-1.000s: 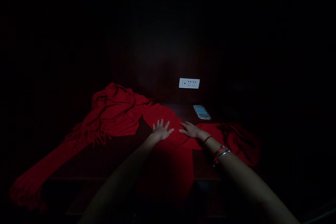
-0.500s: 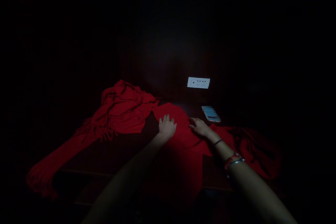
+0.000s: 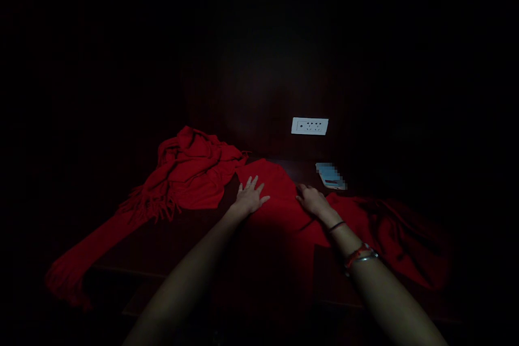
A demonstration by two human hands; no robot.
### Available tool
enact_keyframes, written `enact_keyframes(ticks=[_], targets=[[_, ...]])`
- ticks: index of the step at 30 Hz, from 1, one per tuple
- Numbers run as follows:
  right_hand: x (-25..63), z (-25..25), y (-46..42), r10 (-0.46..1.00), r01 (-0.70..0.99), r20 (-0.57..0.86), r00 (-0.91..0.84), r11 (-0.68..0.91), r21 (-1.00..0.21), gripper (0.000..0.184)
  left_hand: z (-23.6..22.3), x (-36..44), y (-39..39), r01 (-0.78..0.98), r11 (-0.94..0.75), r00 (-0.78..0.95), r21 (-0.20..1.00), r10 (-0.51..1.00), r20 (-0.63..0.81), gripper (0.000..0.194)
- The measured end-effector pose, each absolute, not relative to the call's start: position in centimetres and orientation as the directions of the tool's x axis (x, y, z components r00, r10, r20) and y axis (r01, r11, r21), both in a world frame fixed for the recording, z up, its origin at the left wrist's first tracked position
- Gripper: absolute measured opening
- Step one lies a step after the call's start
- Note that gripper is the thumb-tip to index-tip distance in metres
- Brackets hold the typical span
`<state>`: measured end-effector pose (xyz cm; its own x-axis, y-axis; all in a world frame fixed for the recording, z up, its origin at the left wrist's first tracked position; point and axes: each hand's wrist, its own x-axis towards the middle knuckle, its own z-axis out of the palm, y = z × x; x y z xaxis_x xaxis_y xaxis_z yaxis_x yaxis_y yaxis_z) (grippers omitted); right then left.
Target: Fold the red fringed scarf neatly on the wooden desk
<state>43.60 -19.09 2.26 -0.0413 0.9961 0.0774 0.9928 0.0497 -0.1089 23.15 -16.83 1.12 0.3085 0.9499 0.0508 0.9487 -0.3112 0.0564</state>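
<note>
A red cloth (image 3: 275,181) lies spread over the dark tabletop, its near part hanging past the front edge into shadow. My left hand (image 3: 248,197) rests flat on its left side with the fingers spread. At the right edge of that cloth is my right hand (image 3: 313,201), palm down, fingers loosely bent and thumb apart; I see no fold pinched in it. A fringed red scarf (image 3: 194,167) is heaped to the left, one end trailing down over the table's front. More red cloth (image 3: 365,216) lies rumpled under and beyond my right forearm, partly lost in darkness.
A phone (image 3: 330,175) with a blurred screen lies on the table behind my right hand. A white power socket (image 3: 310,126) is set in the dark upright panel at the back. The surroundings are almost black.
My left hand has slid a little to the left and its fingers have spread wider. My right hand has shifted slightly right, its fingers more bent. The view has moved slightly.
</note>
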Motion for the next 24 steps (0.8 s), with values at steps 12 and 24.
enact_keyframes(ticks=[12, 24], targets=[[46.5, 3.5, -18.5, 0.926, 0.895, 0.372, -0.058, 0.214, -0.392, 0.040, 0.3, 23.0, -16.3, 0.885, -0.432, 0.443, 0.174, 0.896, -0.027, 0.059], [45.4, 3.9, -20.1, 0.955, 0.986, 0.272, -0.121, 0.147, -0.078, 0.051, 0.6, 23.5, -16.8, 0.816, -0.551, 0.569, 0.177, 0.819, -0.075, 0.063]])
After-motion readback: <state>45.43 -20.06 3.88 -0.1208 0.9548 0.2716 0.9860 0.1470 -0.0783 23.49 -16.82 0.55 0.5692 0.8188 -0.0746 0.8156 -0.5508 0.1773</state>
